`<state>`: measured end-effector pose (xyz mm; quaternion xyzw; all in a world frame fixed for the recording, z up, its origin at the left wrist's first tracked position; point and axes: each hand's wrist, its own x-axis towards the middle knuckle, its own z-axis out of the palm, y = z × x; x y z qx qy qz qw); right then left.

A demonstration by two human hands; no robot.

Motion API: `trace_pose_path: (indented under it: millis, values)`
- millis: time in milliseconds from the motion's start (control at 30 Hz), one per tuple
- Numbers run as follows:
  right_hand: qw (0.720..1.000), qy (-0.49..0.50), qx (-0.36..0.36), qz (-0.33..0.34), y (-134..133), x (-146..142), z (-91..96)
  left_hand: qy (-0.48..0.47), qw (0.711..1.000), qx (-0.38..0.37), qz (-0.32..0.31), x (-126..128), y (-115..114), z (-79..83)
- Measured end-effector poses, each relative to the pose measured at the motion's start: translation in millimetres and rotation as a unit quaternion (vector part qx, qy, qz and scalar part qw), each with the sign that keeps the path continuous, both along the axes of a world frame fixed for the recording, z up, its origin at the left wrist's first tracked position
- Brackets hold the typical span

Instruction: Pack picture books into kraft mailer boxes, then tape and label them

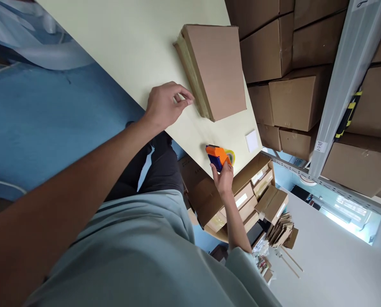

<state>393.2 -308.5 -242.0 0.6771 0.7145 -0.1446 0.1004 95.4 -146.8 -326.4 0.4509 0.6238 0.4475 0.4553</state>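
A closed brown cardboard box (217, 70) lies on the pale table, with yellowish tape along its near-left side. Beside that taped side is my left hand (167, 102), thumb and forefinger pinched together, their tips close to the box. Whether they touch it or hold something small, I cannot make out. My right hand (224, 179) grips an orange and dark blue tape dispenser (216, 154) at the table's near edge. A yellow-rimmed roll of tape (230, 157) shows at the dispenser's far side.
A small white square pad (251, 140) lies near the corner of the pale table (139, 38). Stacked cartons (292, 102) fill a metal rack (340, 72) on the right. Below the table edge stands a large open carton (206, 196) near smaller boxes (241, 198).
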Motion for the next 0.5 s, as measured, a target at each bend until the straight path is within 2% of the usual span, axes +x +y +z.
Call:
trace_pose_path:
  millis: [167,333,500]
  values:
    - [0.999,-0.024,0.011,-0.023,-1,-9,-19.0,0.022,0.999,0.01,0.03,15,8,-6.0]
    - [0.998,-0.03,0.015,-0.045,-3,-11,-28.0,0.036,0.997,0.027,0.062,31,7,-9.6]
    - [0.997,-0.007,0.026,-0.067,-6,-15,-34.2,0.03,0.996,-0.019,0.083,46,7,-10.3]
